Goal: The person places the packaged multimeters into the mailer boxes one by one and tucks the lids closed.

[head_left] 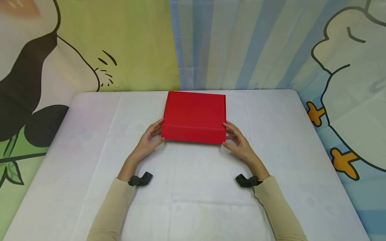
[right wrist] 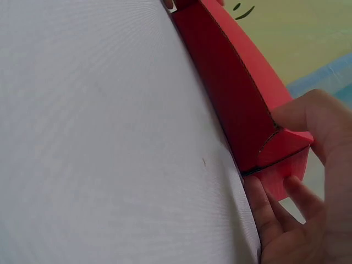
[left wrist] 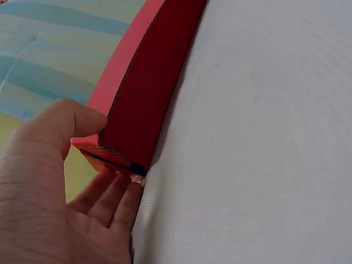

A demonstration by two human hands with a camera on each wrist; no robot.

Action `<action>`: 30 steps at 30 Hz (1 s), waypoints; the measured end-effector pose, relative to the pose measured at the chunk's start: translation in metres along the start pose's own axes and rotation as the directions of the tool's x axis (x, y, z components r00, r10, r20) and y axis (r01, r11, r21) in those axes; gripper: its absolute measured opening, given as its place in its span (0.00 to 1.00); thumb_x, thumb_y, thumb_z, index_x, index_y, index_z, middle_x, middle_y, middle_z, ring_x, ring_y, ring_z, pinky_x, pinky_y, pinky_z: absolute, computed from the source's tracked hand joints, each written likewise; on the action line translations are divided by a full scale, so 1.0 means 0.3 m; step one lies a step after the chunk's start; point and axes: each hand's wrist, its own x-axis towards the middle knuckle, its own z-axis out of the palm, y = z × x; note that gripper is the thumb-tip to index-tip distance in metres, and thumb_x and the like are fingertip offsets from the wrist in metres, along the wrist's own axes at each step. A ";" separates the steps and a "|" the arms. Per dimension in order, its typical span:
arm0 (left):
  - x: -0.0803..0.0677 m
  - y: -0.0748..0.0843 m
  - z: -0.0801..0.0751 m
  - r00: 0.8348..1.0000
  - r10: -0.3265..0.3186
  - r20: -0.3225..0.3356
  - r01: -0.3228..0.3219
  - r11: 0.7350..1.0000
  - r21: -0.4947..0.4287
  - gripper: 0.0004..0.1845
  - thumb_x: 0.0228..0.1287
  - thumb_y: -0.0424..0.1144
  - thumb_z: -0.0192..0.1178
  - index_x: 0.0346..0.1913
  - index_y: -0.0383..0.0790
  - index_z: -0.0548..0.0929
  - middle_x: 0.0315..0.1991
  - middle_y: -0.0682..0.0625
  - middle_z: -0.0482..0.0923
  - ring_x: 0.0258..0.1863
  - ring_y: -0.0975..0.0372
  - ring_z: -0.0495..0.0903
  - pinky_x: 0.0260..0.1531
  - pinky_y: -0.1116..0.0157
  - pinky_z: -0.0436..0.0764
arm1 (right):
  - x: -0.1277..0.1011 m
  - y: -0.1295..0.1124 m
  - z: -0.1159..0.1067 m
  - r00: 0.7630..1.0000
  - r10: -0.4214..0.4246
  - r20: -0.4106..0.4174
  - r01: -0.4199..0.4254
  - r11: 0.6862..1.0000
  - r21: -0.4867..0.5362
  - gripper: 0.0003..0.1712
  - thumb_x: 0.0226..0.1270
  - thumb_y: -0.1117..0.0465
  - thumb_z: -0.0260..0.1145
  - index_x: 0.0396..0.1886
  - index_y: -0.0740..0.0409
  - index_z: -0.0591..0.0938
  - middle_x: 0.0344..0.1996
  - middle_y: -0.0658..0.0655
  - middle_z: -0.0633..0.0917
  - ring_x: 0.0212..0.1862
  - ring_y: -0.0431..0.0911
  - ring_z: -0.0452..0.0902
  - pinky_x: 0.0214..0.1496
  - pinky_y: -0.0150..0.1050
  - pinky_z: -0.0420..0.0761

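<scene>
A flat red cardboard box (head_left: 194, 110) lies on the white-covered table with its lid down. My left hand (head_left: 150, 134) holds its left near corner. In the left wrist view, the thumb of that left hand (left wrist: 71, 176) bends onto the front edge while the fingers touch the side wall, low by the tabletop. At the opposite near corner, my right hand (head_left: 238, 140) grips the box in much the same way. The right wrist view shows the thumb of the right hand (right wrist: 302, 192) on the front edge and fingers against the side. Raw corrugated edges show along the box's front (right wrist: 231, 82).
The white cloth-covered table (head_left: 196, 201) spreads around the box. A cartoon-printed curtain (head_left: 135, 40) hangs behind and beside it. Each wrist wears a black camera, one on the left (head_left: 140, 179) and one on the right (head_left: 248, 181).
</scene>
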 end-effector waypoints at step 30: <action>0.028 0.007 0.019 0.994 0.044 -0.097 -0.030 0.990 0.137 0.32 0.57 0.16 0.61 0.66 0.26 0.68 0.65 0.32 0.68 0.63 0.40 0.70 0.59 0.48 0.71 | 0.063 -0.148 0.045 0.997 0.045 -0.070 -0.060 0.971 -0.230 0.32 0.52 0.82 0.66 0.60 0.72 0.74 0.72 0.71 0.56 0.64 0.62 0.64 0.57 0.57 0.77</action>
